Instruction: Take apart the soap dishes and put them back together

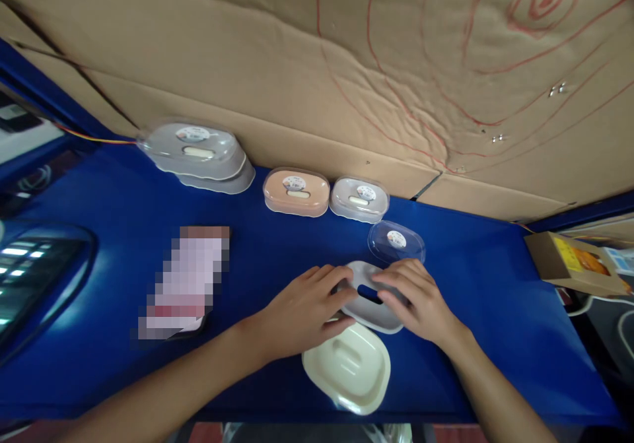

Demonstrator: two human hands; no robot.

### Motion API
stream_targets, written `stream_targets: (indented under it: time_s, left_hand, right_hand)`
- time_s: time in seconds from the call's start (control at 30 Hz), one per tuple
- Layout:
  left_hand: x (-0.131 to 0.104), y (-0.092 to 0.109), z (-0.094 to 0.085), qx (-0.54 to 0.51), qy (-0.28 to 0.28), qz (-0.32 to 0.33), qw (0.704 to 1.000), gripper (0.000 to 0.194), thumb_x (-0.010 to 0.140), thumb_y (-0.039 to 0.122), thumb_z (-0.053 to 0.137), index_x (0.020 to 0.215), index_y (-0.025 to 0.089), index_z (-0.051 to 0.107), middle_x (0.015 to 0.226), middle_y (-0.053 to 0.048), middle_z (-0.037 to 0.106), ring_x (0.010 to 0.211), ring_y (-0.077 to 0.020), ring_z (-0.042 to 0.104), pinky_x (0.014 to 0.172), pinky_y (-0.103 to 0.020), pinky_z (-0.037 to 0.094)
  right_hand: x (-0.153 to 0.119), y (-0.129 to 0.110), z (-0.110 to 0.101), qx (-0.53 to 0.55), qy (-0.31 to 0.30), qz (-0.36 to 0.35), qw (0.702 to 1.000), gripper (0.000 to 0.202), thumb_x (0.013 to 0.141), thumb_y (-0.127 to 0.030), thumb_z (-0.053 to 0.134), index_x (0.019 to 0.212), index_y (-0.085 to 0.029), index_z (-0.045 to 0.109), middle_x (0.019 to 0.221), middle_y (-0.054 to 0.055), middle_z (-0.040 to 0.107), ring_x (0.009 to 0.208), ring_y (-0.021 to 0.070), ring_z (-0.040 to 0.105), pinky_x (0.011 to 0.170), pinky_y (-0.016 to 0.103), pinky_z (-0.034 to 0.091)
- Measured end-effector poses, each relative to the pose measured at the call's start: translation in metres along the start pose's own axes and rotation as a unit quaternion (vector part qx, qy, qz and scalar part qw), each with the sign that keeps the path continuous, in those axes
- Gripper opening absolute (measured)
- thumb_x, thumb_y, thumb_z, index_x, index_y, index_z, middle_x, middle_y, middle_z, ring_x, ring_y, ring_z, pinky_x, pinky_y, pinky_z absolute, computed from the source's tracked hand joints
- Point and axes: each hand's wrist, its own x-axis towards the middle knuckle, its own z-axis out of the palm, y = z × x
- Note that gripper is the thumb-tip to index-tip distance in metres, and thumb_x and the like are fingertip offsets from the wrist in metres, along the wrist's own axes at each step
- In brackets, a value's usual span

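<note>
Blue tabletop (500, 337) ends just below the cream oval plastic tray (349, 370); you have room either side. Your left hand (310, 304) and right hand (422, 303), half-curled, touch opposite ends of the slotted grey oval plastic cover (369, 316) at the tray's far side. Can't tell if either pinches.

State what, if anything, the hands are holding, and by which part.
The grey slotted piece, by its two ends: left hand at the left end, right hand at the right. Whether it is lifted cannot be told.
</note>
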Motion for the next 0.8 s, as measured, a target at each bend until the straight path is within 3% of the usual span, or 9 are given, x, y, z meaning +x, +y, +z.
stream_targets:
  time_s: [0.13,0.23,0.27,0.33,0.37,0.47,0.6,0.73,0.8]
  left_hand:
    - [0.002,-0.003,0.002,-0.008,0.042,-0.037,0.998,0.035,0.101,0.031,0.062,0.133,0.022,0.057,0.139,-0.014,0.059,0.117,-0.0302,0.066,0.099,-0.047,0.057]
    - [-0.001,-0.005,-0.015,-0.077,0.043,-0.1,0.991,0.029,0.101,0.033,0.06,0.128,0.022,0.057,0.132,-0.012,0.06,0.11,-0.0264,0.068,0.096,-0.043,0.057]
    - [-0.003,-0.005,-0.023,-0.106,0.026,-0.115,0.987,0.033,0.099,0.038,0.064,0.128,0.023,0.057,0.13,-0.01,0.061,0.112,-0.0262,0.067,0.096,-0.042,0.057]
    - [-0.008,-0.006,-0.036,-0.153,-0.06,-0.1,0.981,0.046,0.09,0.045,0.076,0.129,0.028,0.058,0.128,-0.006,0.063,0.117,-0.0278,0.065,0.098,-0.042,0.055]
    - [-0.011,-0.006,-0.04,-0.161,-0.1,-0.085,0.978,0.063,0.081,0.049,0.085,0.134,0.03,0.057,0.132,-0.006,0.063,0.122,-0.0308,0.063,0.101,-0.045,0.054]
    - [-0.016,-0.005,-0.038,-0.136,-0.146,-0.074,0.977,0.093,0.066,0.04,0.097,0.146,0.034,0.05,0.147,-0.008,0.055,0.135,-0.0383,0.054,0.108,-0.052,0.048]
    - [-0.013,-0.004,-0.026,-0.127,-0.124,-0.056,0.982,0.083,0.074,0.026,0.09,0.147,0.031,0.049,0.145,-0.009,0.057,0.137,-0.0361,0.052,0.111,-0.05,0.042]
    - [-0.009,-0.008,-0.02,-0.118,-0.106,-0.06,0.986,0.072,0.08,0.034,0.086,0.143,0.027,0.052,0.143,-0.01,0.059,0.133,-0.0354,0.055,0.111,-0.05,0.041]
    - [-0.008,-0.011,-0.018,-0.095,-0.093,-0.077,0.988,0.075,0.081,0.041,0.086,0.144,0.024,0.051,0.147,-0.013,0.057,0.135,-0.0374,0.053,0.112,-0.052,0.039]
  right_hand:
    - [0.0,-0.012,0.003,-0.025,-0.072,-0.031,0.997,0.053,0.103,-0.05,0.062,0.144,-0.018,0.056,0.129,0.014,0.071,0.122,0.0287,0.064,0.103,0.046,0.047]
    - [0.001,-0.011,0.006,-0.052,-0.068,-0.031,0.996,0.043,0.105,-0.046,0.06,0.138,-0.018,0.061,0.125,0.013,0.074,0.12,0.0275,0.066,0.103,0.046,0.047]
    - [0.001,-0.01,0.006,-0.06,-0.06,-0.032,0.996,0.036,0.106,-0.042,0.06,0.133,-0.019,0.065,0.119,0.011,0.075,0.115,0.0262,0.068,0.101,0.045,0.048]
    - [0.001,-0.009,0.005,-0.072,-0.041,-0.033,0.996,0.027,0.106,-0.037,0.06,0.124,-0.019,0.069,0.108,0.009,0.077,0.102,0.0232,0.071,0.092,0.041,0.051]
    - [0.001,-0.009,0.005,-0.075,-0.034,-0.035,0.996,0.024,0.107,-0.035,0.06,0.122,-0.018,0.07,0.103,0.008,0.077,0.096,0.0217,0.072,0.088,0.039,0.052]
    - [0.002,-0.011,0.005,-0.076,-0.008,-0.036,0.996,0.02,0.106,-0.027,0.06,0.121,-0.018,0.07,0.098,0.006,0.078,0.087,0.0194,0.072,0.081,0.036,0.054]
    - [0.0,-0.012,0.004,-0.065,0.048,-0.013,0.997,0.026,0.103,-0.019,0.062,0.129,-0.02,0.068,0.099,0.006,0.078,0.084,0.0195,0.073,0.078,0.035,0.055]
    - [-0.006,-0.019,-0.002,-0.045,0.071,-0.001,0.996,0.034,0.101,-0.012,0.062,0.133,-0.023,0.066,0.099,0.006,0.078,0.083,0.02,0.072,0.075,0.037,0.054]
    - [-0.009,-0.027,-0.003,-0.034,0.071,-0.009,0.997,0.037,0.1,-0.009,0.062,0.135,-0.022,0.064,0.097,0.006,0.077,0.08,0.0196,0.07,0.073,0.037,0.052]
